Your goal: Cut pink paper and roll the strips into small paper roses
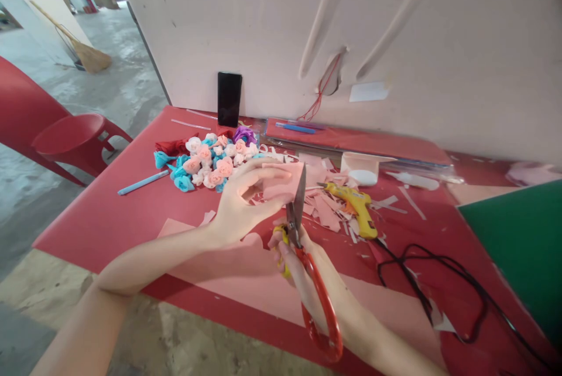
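Pink paper piece (283, 184) held up off the table, with the scissors (300, 197) at its right edge.

On my feed, the left hand (239, 203) pinches the piece between thumb and fingers, clear of the red table (109, 212); I judge this keeps both blades free to work. The right hand (298, 259) is closed through the scissors' red and yellow loops, with the blades pointing up against the paper. The hands sit close together above a larger pink sheet (263, 288) that overhangs the near table edge. There is open room to the left, toward the blue pen (143, 183). The right is tighter, with scraps (325, 212), a yellow glue gun (356, 205) and a looping black cable (439, 282). Paper roses (206, 159) lie just beyond the left hand.
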A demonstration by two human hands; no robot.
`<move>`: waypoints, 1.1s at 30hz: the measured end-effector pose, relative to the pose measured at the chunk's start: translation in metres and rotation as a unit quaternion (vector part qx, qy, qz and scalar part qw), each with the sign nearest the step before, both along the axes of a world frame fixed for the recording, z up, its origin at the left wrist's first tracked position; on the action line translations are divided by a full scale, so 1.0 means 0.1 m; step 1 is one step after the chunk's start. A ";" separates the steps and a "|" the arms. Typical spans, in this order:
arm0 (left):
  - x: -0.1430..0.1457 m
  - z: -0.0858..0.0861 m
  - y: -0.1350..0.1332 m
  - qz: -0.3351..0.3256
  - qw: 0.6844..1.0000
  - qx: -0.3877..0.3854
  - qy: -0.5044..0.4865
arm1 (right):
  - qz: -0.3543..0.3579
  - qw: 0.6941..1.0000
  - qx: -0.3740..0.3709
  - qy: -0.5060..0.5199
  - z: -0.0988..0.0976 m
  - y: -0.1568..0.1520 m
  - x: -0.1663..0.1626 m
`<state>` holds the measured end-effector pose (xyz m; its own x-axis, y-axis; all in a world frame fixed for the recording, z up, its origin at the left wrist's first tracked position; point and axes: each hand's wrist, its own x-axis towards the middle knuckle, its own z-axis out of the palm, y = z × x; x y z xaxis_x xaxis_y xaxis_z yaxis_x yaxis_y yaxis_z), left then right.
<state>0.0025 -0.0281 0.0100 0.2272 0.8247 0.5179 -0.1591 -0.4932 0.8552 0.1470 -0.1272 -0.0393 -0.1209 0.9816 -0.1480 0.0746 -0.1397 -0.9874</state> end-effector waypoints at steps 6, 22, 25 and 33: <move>-0.01 -0.01 0.00 0.006 1.000 0.009 0.012 | -0.009 1.000 -0.007 -0.014 0.24 0.06 -0.10; 0.02 -0.03 0.03 0.029 0.999 -0.031 -0.008 | -0.023 0.995 -0.034 -0.095 0.24 0.10 -0.15; 0.02 -0.03 0.05 -0.008 0.997 -0.078 0.000 | -0.030 0.994 -0.025 -0.099 0.19 0.11 -0.15; -0.04 0.03 0.02 -0.049 0.978 -0.075 0.189 | 0.018 0.998 -0.005 -0.053 0.25 0.09 -0.16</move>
<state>-0.0013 -0.0264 0.0128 0.4600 0.8499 0.2572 0.1421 -0.3564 0.9235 0.1307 -0.1181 -0.0142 -0.1387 0.9753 -0.1720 0.1826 -0.1455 -0.9724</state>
